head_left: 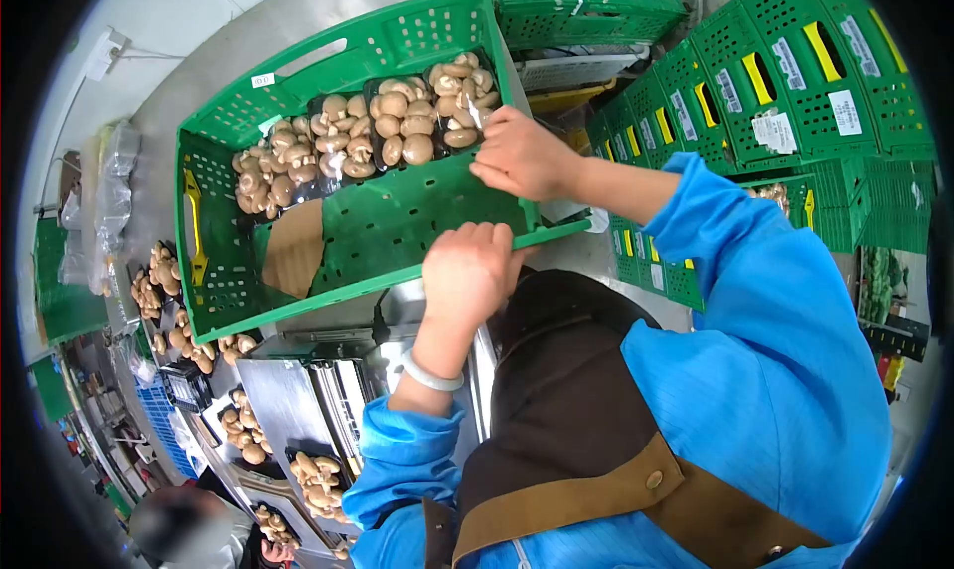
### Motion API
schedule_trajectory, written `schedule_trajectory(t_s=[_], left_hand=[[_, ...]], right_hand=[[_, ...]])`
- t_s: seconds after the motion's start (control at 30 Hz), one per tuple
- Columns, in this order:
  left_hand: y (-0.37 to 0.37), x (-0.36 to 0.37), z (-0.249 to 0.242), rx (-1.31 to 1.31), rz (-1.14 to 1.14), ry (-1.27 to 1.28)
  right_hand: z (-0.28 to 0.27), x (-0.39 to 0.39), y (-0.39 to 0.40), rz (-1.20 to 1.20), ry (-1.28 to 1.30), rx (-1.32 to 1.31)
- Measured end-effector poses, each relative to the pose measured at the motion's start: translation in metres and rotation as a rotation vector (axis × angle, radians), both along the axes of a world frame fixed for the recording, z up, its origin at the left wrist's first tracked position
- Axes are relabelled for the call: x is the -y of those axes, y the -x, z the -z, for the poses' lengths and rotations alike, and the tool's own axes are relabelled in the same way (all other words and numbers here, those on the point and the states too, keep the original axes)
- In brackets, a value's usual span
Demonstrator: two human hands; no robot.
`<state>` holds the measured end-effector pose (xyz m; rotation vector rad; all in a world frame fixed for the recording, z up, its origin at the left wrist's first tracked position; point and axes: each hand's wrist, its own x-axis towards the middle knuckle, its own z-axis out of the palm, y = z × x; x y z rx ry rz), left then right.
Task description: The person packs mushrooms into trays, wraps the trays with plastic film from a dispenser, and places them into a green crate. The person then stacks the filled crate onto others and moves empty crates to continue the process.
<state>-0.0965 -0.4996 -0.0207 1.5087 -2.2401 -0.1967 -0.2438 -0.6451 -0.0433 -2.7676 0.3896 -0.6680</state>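
A large green crate (358, 293) with several packs of brown mushrooms (405, 122) along its far side lies in front of me. My left hand (473, 271) is closed over the crate's near rim. At the crate's right end, my right hand (525, 157) is closed around the edge, beside the rightmost pack. A piece of brown cardboard (294, 249) lies on the crate floor at the left. A yellow handle (194, 228) shows on the left end wall.
Stacked green crates (696, 107) with yellow handles stand at the right. More mushroom packs (316, 482) lie on the metal work surface (283, 402) at lower left. Another person (184, 524) is at the bottom left, one hand near a pack. Plastic bags (114, 186) hang at far left.
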Motion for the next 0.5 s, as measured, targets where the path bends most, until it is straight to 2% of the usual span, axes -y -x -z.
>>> schedule_trajectory(t_s=[0.07,0.1,0.17,0.33,0.4,0.5], left_hand=[[-0.006,0.002,-0.004,0.015,-0.061,0.034],[-0.008,0.0,-0.004,0.006,-0.067,0.039],[-0.01,-0.003,-0.003,0.003,-0.075,0.033],[-0.011,-0.01,-0.002,0.038,-0.077,0.122],[-0.004,-0.011,-0.003,0.057,-0.073,0.081],[-0.008,-0.02,-0.007,0.01,-0.098,0.085]], right_hand=[[-0.009,0.019,0.03,-0.089,0.12,-0.089],[-0.016,0.026,0.047,-0.136,-0.129,-0.041],[-0.02,0.018,0.049,-0.161,-0.131,-0.078],[-0.018,0.008,0.049,-0.1,-0.099,-0.082],[-0.015,0.006,0.054,-0.092,-0.043,-0.067],[-0.038,-0.023,0.049,0.009,-0.056,-0.256]])
